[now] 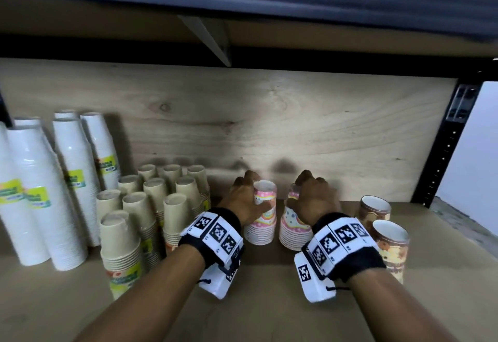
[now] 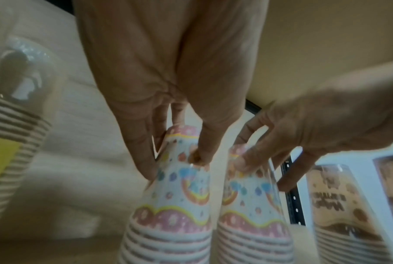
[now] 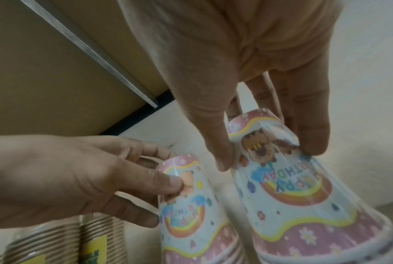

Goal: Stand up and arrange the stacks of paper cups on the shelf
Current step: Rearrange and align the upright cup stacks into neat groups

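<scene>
In the right wrist view, upside-down lettering reading "HAPPY BIRTHDAY" arched under a rainbow on the right birthday cup stack [image 3: 304, 187], with a cartoon animal printed near its top. The left birthday cup stack [image 3: 186, 205] carried the same print, partly covered by a thumb. Both stacks stood inverted and plastic-wrapped at the centre of the shelf [image 1: 269, 301], just beside each other. The left hand [image 1: 246, 198] grasped the top of the left stack between thumb and fingers; the right hand [image 1: 314, 197] gripped the top of the right one likewise. The left wrist view alone showed dark, unreadable lettering on the brown printed cup stacks [image 2: 344, 214] at lower right. At left in the head view stood kraft cup stacks [image 1: 140, 215] and tall white cup stacks [image 1: 40, 193] with yellow-green labels, illegible.
</scene>
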### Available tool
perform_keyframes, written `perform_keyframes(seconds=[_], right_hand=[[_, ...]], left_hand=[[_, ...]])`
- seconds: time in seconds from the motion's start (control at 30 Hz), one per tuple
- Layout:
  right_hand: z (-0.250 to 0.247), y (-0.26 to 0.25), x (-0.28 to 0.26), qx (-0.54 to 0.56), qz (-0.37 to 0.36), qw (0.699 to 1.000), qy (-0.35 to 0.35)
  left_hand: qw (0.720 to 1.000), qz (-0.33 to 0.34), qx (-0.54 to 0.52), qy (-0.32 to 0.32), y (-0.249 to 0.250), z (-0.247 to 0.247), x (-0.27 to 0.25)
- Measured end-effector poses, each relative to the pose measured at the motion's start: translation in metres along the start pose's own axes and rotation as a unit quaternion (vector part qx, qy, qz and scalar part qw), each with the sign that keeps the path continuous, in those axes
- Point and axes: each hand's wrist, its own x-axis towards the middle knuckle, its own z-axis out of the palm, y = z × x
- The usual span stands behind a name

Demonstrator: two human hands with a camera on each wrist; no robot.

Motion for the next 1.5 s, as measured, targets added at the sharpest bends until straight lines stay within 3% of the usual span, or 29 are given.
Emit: perform_keyframes(seconds=[0.33, 0.8, 1.0, 1.13, 1.23, 1.33, 1.5], right_hand=[[0.014, -0.002, 0.013, 0.026, 0.003, 1.0, 0.011], [0.02, -0.005, 0.018, 0.035, 0.003, 0.999, -0.004], [0.017, -0.013, 0.015, 0.015, 0.01, 1.0, -0.017], [0.002, -0.019, 0.003, -0.013, 0.02, 1.0, -0.012], [-0.026, -0.011, -0.009, -0.048, -0.002, 0.998, 0.041], [-0.056, 0.012, -0.02, -0.06, 0.002, 0.996, 0.065], [-0.091, 0.064, -0.045, -0.07, 0.036, 0.994, 0.074]], left_hand=[[0.994, -0.018, 0.086, -0.061, 0.003, -0.018, 0.006], [0.99, 0.02, 0.142, -0.013, 0.003, -0.008, -0.004], [0.991, -0.005, 0.133, -0.018, 0.004, -0.009, -0.003], [0.991, -0.023, 0.126, -0.043, 0.006, -0.02, -0.001], [0.994, -0.014, 0.11, -0.004, 0.01, -0.031, -0.005], [0.992, 0.006, 0.115, 0.049, 0.025, -0.035, -0.011], [0.993, 0.065, 0.094, 0.036, 0.074, -0.022, -0.028]])
